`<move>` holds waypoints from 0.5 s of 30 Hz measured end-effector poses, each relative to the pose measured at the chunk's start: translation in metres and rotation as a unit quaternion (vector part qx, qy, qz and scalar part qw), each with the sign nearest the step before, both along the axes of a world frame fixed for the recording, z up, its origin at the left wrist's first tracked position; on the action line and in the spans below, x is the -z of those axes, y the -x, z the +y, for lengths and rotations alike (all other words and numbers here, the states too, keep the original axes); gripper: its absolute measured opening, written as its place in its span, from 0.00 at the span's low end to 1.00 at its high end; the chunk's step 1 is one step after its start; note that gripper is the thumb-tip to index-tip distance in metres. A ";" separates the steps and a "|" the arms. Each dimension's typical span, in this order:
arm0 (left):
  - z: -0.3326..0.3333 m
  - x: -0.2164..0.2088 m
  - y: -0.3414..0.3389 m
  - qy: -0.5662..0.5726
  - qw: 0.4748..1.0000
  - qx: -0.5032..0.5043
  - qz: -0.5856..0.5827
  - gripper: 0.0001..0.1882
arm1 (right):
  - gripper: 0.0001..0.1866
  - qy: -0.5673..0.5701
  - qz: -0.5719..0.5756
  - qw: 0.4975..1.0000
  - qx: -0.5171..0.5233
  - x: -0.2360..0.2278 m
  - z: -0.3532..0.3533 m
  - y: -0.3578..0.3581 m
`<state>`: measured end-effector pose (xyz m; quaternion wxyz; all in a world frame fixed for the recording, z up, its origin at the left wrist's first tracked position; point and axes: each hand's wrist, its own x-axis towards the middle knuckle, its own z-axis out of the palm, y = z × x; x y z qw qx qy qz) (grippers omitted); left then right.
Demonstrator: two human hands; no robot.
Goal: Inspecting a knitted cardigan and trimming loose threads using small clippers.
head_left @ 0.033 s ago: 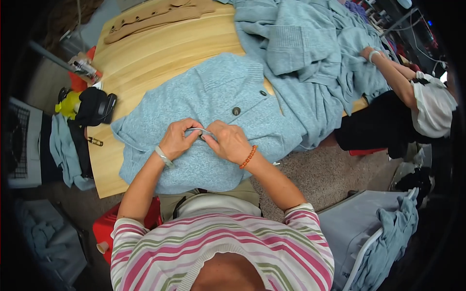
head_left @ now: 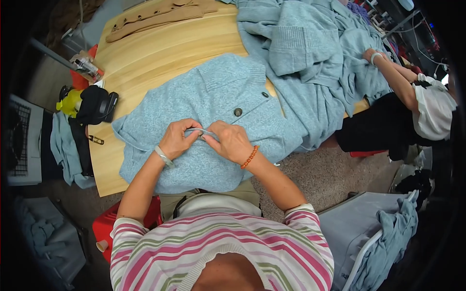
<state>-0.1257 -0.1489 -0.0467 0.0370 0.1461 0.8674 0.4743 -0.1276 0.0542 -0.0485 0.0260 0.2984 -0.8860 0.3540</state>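
A light blue knit cardigan [head_left: 179, 97] lies spread at the table's near edge, part of it hanging over my lap. Two dark buttons show on its front band, the larger button [head_left: 238, 112] just beyond my right hand. With fingertips pinched together, my left hand [head_left: 175, 140] and my right hand [head_left: 230, 139] hold a thin raised edge of the cardigan between them. A small dark spot shows at the pinch; whether it is a button or a gap I cannot tell.
More blue knitwear [head_left: 306, 48] is heaped at the right, where a co-worker's hand [head_left: 373, 54] rests on it. Brown knit strips [head_left: 155, 22] lie at the table's far side. Grey bins with garments flank me, including the right-hand bin [head_left: 340, 223]. A red stool-like object [head_left: 109, 225] stands at left.
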 end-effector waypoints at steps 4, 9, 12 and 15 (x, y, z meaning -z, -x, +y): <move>-0.009 -0.004 -0.004 0.147 0.986 -0.081 0.023 0.07 | 0.10 -0.126 0.015 0.991 0.045 -0.016 0.029 0.006; 0.014 -0.019 0.005 0.217 0.955 -0.051 0.195 0.08 | 0.04 -0.129 0.030 0.990 0.049 -0.016 0.063 0.010; 0.060 -0.018 0.020 -0.001 0.996 -0.006 0.090 0.10 | 0.05 -0.092 0.057 0.993 0.040 -0.005 0.054 0.009; 0.095 -0.008 0.043 0.111 0.978 -0.025 0.175 0.10 | 0.03 -0.063 0.064 0.994 0.059 -0.002 0.048 0.008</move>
